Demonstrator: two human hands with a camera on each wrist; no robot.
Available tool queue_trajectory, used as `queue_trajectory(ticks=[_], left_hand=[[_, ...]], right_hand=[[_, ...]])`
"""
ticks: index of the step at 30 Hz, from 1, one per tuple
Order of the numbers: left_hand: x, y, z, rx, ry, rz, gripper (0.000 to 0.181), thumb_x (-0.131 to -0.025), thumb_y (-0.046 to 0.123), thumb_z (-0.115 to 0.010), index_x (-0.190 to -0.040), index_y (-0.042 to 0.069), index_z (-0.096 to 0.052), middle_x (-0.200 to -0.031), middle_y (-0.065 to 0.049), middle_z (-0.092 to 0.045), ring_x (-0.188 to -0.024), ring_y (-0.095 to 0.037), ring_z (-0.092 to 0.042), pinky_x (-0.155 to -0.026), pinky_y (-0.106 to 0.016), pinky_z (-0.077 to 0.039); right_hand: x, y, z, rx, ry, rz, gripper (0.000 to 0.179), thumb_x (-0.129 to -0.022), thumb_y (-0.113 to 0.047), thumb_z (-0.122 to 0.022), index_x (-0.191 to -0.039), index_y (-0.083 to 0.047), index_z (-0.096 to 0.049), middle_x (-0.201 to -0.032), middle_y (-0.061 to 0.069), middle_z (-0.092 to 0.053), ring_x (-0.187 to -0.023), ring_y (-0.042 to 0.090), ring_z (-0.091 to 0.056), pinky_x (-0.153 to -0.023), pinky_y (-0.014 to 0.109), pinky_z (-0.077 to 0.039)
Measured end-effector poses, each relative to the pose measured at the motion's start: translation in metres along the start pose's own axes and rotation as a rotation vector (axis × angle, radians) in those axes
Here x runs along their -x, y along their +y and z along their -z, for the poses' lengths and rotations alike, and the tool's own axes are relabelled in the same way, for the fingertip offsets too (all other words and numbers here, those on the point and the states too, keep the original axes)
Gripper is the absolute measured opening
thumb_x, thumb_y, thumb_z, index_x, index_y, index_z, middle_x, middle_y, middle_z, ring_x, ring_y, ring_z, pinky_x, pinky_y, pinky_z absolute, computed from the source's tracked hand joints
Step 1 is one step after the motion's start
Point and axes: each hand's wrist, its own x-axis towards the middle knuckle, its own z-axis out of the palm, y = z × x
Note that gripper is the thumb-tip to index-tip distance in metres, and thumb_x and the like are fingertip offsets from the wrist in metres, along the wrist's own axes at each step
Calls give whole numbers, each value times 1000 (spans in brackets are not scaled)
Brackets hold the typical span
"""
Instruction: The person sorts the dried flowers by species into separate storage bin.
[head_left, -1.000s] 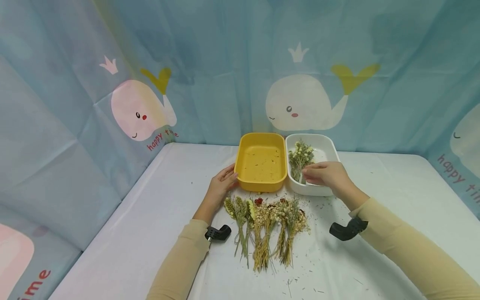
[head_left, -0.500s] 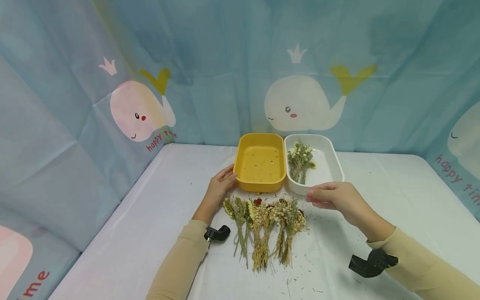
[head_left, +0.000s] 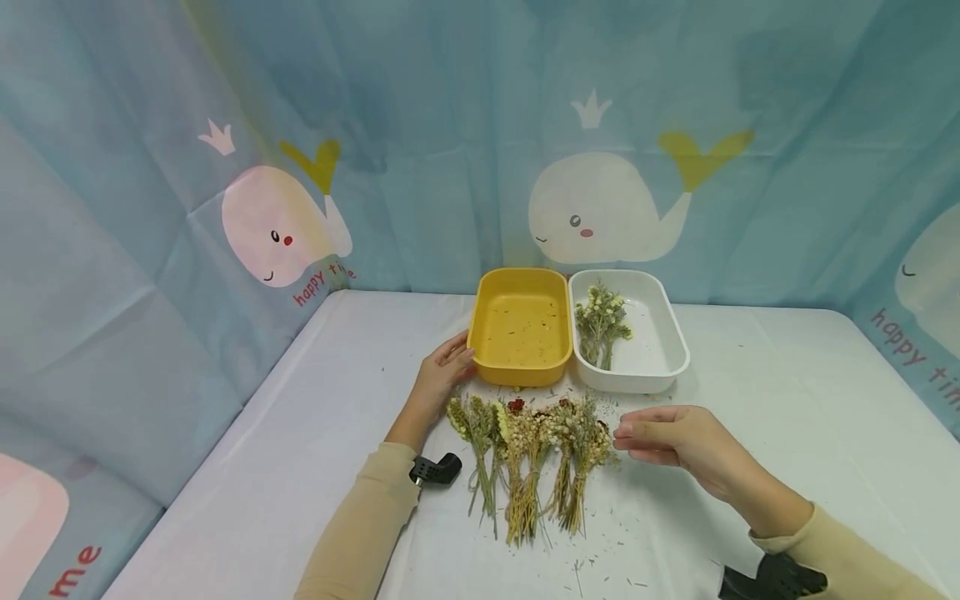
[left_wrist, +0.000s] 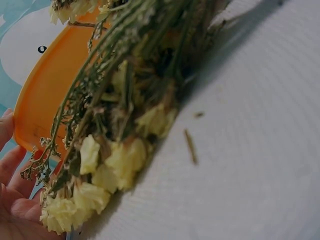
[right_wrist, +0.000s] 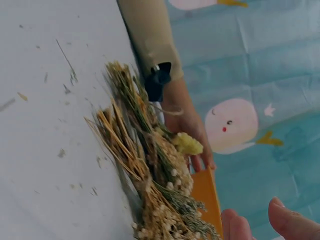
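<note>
Two boxes stand side by side near the middle of the desk's (head_left: 375,375) far edge: a yellow box (head_left: 522,375) toward the left corner, a white box (head_left: 656,337) toward the right. The left hand (head_left: 437,375) rests at the yellow box's near left corner, its fairly straight fingers touching the outer wall and the thumb beside the rim. Inside the yellow box lie small scraps. A bunch (head_left: 600,325) with pale yellow heads lies along the left side of the white box, blooms toward the desk's far edge. Nearer the person, in front of the boxes, dried bouquets (head_left: 536,442) lie in a row, heads toward the far edge and stems toward the near one; those nearest the desk's left edge are green and yellow, the others mostly tan, with a few red blooms (head_left: 516,406). The right hand (head_left: 678,442) hangs over the desk just right of the row, fingers gently bent and holding nothing, the thumb apart from them in the right wrist view; whether the fingertips touch the last bouquet I cannot tell. Loose stem bits (left_wrist: 190,146) dot the desk. Behind the far edge hangs a blue cloth (head_left: 450,167) printed with whales.
</note>
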Motion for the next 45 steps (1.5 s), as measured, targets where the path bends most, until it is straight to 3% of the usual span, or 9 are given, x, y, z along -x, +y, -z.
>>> queue_trajectory(ticks=[6,20,29,39,45], left_hand=[[1,0,1,5,5,-3,54,-101,20,-60,-152,12,-42,-153,-10,-48,-136,-27,-53,-107,-34,-53],[0,0,0,25,0,-5,55,-101,20,-60,-152,12,-41,-153,-10,-48,-136,-27,-52,-104,-31,-54],[2,1,-1,22,6,2,55,-101,20,-60,-152,12,-41,-153,-9,-49,-136,-27,-53,-103,-30,-55],[1,1,-2,32,-4,-5,54,-102,18,-58,-152,11,-41,-153,-10,-47,-136,-28,-52,-103,-30,-55],[1,2,-2,40,3,0,54,-101,18,-60,-152,12,-42,-152,-10,-49,-135,-27,-54,-101,-29,-56]], right_hand=[[1,19,-7,-56,-62,-45,46,-96,-17,-66,-127,16,-58,-110,11,-76,-99,15,-74,-89,27,-61],[5,51,-13,-137,-87,-125,46,-96,-15,-66,-128,16,-56,-114,15,-74,-102,18,-73,-91,30,-61],[3,59,-17,-224,-124,-138,40,-97,-12,-64,-125,15,-58,-111,14,-75,-102,18,-73,-93,30,-60],[-2,60,-24,-227,-132,-152,38,-96,-12,-66,-123,13,-61,-109,16,-75,-101,20,-74,-93,31,-60],[-6,60,-29,-202,-120,-171,48,-95,-14,-68,-129,17,-54,-109,13,-75,-101,19,-73,-93,31,-60]])
